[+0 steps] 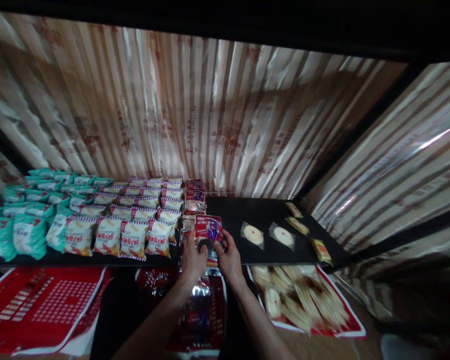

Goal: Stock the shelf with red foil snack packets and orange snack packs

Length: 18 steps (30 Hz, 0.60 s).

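Note:
Between my two hands, at the shelf's front edge, is a red snack packet (206,226) with a purple figure printed on it. My left hand (193,257) is closed on its left side, and my right hand (230,260) grips the right side. Behind it, a short column of similar dark red packets (194,190) runs to the back of the black shelf (225,205). Left of my left hand stand rows of white snack bags (158,239) with red print. Beneath my forearms, a red basket (220,312) holds shiny packets, partly hidden by my arms.
Teal bags (29,235) fill the shelf's left end. Two round wrapped crackers (253,234) and several yellow packets (321,251) lie to the right. Below are a red basket (60,300) and another basket (356,327) with stacked pale crackers. Corrugated sheeting (210,115) stands behind.

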{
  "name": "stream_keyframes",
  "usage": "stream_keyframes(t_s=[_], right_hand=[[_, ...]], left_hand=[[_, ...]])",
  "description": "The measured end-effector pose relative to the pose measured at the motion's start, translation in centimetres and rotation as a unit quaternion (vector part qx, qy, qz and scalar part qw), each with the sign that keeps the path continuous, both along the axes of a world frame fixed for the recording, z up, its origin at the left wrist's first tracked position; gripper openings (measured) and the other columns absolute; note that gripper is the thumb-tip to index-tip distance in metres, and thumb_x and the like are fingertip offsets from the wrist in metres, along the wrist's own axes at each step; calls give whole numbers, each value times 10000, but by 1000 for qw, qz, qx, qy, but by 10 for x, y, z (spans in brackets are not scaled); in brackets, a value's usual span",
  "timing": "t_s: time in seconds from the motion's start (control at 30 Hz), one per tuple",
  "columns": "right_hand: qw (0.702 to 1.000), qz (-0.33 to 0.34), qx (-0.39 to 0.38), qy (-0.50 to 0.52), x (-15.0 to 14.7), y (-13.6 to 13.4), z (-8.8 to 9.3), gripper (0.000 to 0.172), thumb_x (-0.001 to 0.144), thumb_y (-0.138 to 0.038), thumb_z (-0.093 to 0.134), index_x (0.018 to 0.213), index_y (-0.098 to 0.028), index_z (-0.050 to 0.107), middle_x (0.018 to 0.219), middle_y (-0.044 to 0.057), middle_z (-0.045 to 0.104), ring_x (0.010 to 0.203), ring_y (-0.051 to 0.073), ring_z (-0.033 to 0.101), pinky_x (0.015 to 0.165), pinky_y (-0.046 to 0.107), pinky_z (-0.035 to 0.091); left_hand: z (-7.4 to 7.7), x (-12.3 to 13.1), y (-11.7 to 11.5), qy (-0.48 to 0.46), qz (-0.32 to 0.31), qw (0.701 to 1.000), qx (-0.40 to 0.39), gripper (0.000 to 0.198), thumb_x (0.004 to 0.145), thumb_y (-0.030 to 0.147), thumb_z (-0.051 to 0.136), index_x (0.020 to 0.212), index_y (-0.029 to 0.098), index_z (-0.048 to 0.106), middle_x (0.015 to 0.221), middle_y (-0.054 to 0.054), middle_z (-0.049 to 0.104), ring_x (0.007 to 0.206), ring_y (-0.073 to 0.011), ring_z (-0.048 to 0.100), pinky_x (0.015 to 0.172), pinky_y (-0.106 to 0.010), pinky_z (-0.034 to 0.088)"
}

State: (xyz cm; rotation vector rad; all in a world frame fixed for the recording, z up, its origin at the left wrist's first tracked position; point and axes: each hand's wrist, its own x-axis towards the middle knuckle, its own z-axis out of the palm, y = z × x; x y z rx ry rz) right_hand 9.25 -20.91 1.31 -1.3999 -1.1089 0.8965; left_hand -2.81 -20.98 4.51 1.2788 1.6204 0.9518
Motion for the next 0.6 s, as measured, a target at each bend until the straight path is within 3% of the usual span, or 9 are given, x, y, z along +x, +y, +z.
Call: stream_keyframes(t_s=[0.1,0.23,0.47,0.6], right_hand=[[999,-16,25,-43,-4,23,4,511,767,-387,558,1226,-166,518,1033,80,681,896,206,642,828,341,496],[993,-25,40,-106,-10,46,10,433,769,-370,521,1142,-161,588,990,77,698,872,207,648,815,335,501],[977,-17,8,-211,-18,84,12,346,819,-297,461,1112,-188,609,1034,71,696,905,199,652,833,313,487],[962,-7,-25,-273,-23,98,16,336,845,-264,447,1123,-178,616,1044,75,698,918,196,655,822,284,481]], left_hand=[[6,-2,4,74,-5,996,39,534,786,149,506,1312,79,446,1401,-178,396,1293,-241,404,1073,-323,325],[3,-5,14,100,-6,994,54,402,794,131,472,1180,97,575,1390,-161,409,1276,-219,433,1068,-302,342],[-4,-5,33,201,11,974,102,408,802,149,467,1186,90,592,1388,-171,442,1297,-276,397,1083,-380,332],[-7,-4,43,231,10,968,96,409,818,147,450,1195,77,590,1372,-164,470,1299,-266,401,1088,-371,327]])
